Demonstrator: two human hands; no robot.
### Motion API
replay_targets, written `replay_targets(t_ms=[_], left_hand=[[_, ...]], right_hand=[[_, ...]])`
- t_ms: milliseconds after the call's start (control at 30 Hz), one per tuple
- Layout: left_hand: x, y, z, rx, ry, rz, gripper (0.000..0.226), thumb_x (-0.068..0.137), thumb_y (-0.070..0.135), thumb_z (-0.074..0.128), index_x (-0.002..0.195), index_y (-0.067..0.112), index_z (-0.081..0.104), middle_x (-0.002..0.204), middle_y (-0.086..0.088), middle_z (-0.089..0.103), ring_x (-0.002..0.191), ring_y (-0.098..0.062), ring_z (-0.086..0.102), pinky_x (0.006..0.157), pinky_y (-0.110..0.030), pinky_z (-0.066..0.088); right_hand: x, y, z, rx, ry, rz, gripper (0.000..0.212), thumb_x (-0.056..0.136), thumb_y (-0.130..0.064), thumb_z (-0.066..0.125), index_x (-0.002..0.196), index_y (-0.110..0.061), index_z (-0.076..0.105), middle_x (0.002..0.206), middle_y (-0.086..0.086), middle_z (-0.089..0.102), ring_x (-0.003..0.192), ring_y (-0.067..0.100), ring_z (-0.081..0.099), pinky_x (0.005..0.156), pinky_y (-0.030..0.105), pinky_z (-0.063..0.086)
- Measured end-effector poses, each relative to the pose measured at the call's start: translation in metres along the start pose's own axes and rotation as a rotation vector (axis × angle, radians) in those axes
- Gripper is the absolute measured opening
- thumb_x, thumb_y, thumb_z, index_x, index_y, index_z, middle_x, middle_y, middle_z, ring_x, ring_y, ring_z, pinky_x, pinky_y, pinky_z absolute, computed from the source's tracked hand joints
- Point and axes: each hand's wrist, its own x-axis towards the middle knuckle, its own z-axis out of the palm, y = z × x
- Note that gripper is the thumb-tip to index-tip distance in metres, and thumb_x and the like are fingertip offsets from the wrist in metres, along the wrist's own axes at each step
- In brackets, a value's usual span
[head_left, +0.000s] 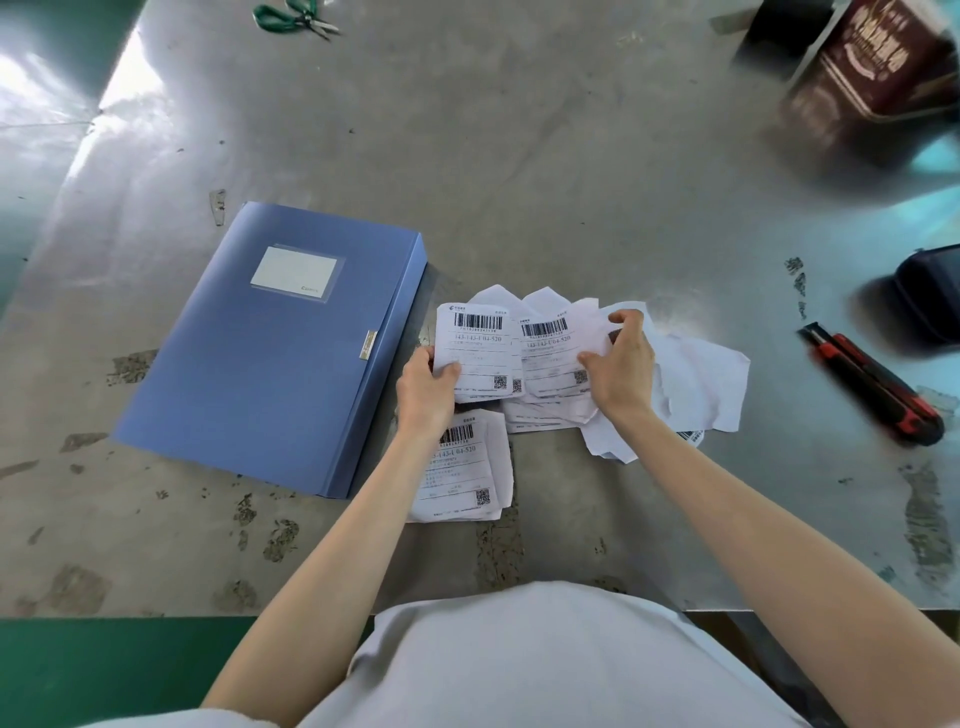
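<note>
A heap of white shipping labels with barcodes (550, 353) lies in the middle of the grey metal table (519, 156). My left hand (423, 392) pinches the lower left corner of one label (478, 348), thumb on top. My right hand (621, 366) grips the right side of the neighbouring labels, fingers curled over their edge. A smaller stack of labels (470, 478) lies nearer to me, partly under my left forearm. A closed blue file box (275, 353) lies flat to the left of the heap.
Green-handled scissors (296, 18) lie at the far left. A red and black utility knife (872, 382) lies to the right, a dark case (930, 296) beyond it. A dark red tin (872, 67) stands at the far right. The table's near edge is close to my body.
</note>
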Motion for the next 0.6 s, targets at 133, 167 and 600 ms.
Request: replay_targets(t_ms=[133, 167, 600], left_hand=[[0.000, 0.004, 0.000, -0.026, -0.010, -0.005, 0.012, 0.095, 0.017, 0.053, 0.106, 0.021, 0.054, 0.112, 0.000, 0.066, 0.101, -0.019, 0.065, 0.083, -0.044, 0.057], [-0.001, 0.006, 0.001, -0.036, -0.017, -0.006, 0.013, 0.096, 0.018, 0.053, 0.109, 0.019, 0.054, 0.113, -0.001, 0.065, 0.102, -0.019, 0.064, 0.084, -0.043, 0.057], [-0.008, 0.024, 0.022, -0.264, -0.186, 0.023, 0.019, 0.097, 0.013, 0.050, 0.113, 0.010, 0.059, 0.112, -0.001, 0.068, 0.103, -0.016, 0.064, 0.087, -0.032, 0.053]], right_hand=[[0.006, -0.004, -0.009, 0.053, 0.078, -0.019, 0.009, 0.087, -0.009, 0.060, 0.094, -0.005, 0.056, 0.094, 0.009, 0.063, 0.084, 0.023, 0.052, 0.067, 0.024, 0.033], [0.007, -0.006, -0.011, 0.093, 0.092, -0.019, 0.004, 0.087, -0.009, 0.059, 0.089, -0.007, 0.056, 0.087, 0.007, 0.062, 0.080, 0.022, 0.050, 0.063, 0.022, 0.031], [0.006, -0.016, -0.021, 0.427, 0.077, 0.082, 0.005, 0.083, -0.012, 0.066, 0.086, -0.009, 0.068, 0.096, 0.003, 0.062, 0.084, 0.011, 0.056, 0.075, 0.024, 0.045]])
